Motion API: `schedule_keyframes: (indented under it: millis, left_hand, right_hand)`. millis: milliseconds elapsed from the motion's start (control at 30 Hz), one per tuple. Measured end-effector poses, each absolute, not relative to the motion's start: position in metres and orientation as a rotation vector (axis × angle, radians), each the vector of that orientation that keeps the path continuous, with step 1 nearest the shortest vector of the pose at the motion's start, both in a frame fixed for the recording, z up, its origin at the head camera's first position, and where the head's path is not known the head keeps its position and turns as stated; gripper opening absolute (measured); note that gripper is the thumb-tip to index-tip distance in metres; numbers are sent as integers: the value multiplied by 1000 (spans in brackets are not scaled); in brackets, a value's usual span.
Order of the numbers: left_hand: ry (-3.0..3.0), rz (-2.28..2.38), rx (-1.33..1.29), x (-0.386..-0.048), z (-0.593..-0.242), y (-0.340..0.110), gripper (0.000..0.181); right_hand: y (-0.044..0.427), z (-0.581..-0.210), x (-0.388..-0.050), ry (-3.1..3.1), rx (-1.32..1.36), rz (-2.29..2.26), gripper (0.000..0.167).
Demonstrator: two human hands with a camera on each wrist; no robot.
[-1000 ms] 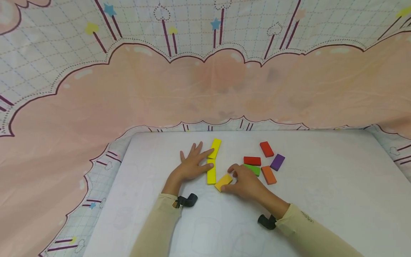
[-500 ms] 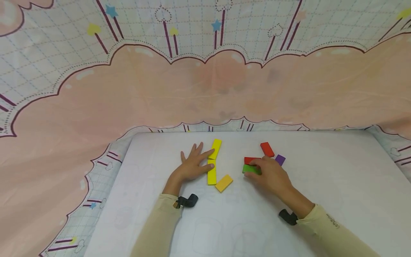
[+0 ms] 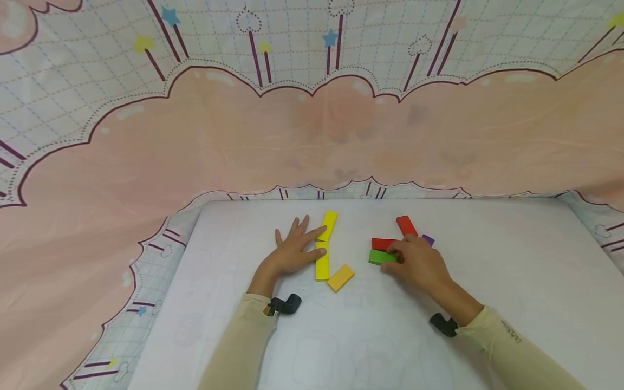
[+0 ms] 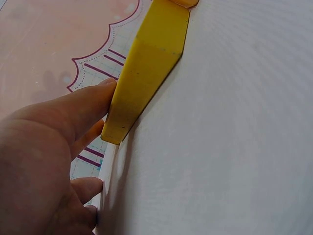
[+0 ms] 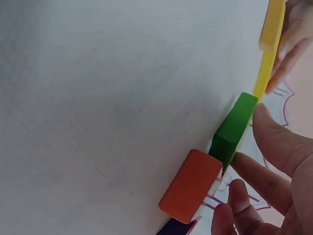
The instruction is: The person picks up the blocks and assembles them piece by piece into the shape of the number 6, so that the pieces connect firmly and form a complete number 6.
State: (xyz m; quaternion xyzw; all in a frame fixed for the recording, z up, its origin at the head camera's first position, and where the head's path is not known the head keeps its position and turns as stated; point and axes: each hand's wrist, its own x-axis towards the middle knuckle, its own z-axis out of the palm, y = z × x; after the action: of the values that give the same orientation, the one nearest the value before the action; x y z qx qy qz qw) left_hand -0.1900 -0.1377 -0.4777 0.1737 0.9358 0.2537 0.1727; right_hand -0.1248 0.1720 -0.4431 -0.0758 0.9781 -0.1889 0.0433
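Head view, left hand [image 3: 291, 253]: fingers spread onto yellow blocks [image 3: 322, 270], seemingly steadying them.
Right hand [image 3: 421, 264]: we find green block [image 3: 380, 257] pinched by its nearer end, probably for easy reach.

Plain bright yellow on one block [image 3: 330, 219] and on a second yellow block [image 3: 322, 268], a warmer amber on the next block [image 3: 340, 278], and here's vivid green on a block [image 3: 382, 257] beside red on another [image 3: 383, 244]! More red on the far block [image 3: 407, 225], purple on its neighbour [image 3: 428, 240], orange on this one [image 5: 191, 186], all over a white tabletop [image 3: 341, 341]. Behind, the cloth [image 3: 292, 135] sweeps peach within scalloped dark-purple outlines, then white with dashed grid lines and blue and yellow stars, while the sleeves [image 3: 239, 346] run beige!
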Motion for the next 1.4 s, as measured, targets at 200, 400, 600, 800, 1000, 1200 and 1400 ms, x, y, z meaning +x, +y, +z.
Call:
schedule_keyframes:
  millis: [200, 400, 600, 800, 1000, 1200, 1400]
  left_hand:
    - [2659, 725, 496, -190, -476, -137, 64]
    - [2656, 727, 500, -189, -476, -138, 64]
    - [2665, 720, 502, -189, -477, -138, 64]
    - [2664, 726, 495, -190, -478, -137, 64]
    - [2663, 729, 494, -189, -478, -137, 64]
    - [2662, 722, 480, -189, -477, -137, 64]
    - [2663, 716, 472, -189, -477, -136, 64]
  right_hand:
    - [171, -446, -127, 2989, -239, -525, 43]
    - [168, -448, -126, 3014, -241, -521, 38]
    - [166, -447, -124, 3003, -204, -570, 37]
    - [166, -449, -122, 2996, -198, -644, 37]
    - [164, -450, -119, 2992, -208, -690, 35]
    - [160, -451, -117, 2977, -214, -730, 35]
    - [156, -450, -115, 2969, -203, -730, 35]
